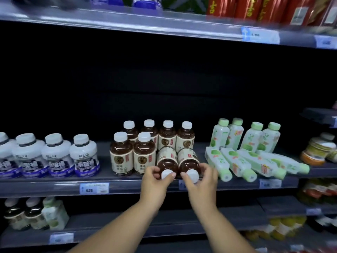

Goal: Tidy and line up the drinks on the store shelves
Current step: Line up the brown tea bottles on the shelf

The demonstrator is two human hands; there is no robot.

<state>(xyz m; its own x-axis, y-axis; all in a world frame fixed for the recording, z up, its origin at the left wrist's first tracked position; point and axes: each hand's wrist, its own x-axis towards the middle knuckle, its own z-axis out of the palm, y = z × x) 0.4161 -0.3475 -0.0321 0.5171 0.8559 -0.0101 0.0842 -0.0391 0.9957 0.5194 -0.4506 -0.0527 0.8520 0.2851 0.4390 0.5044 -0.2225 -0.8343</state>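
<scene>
**Two tipped tea bottles, held only at the caps**

Raised together by the caps, either bottle could slip, roll off the shelf [131, 187] or knock the upright bottles [167, 137] just behind. The left hand [156, 181] curls closely round the left bottle [166, 162] at its cap; the right hand [200, 180] grips the right bottle [188, 159] likewise. Both bottles lie on their sides at the shelf front. Nearby on the right, green bottles [237, 161] lie toppled too.

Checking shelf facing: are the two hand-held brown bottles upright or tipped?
Tipped. The left bottle and right bottle lie on their sides, caps pointing outward.
</scene>
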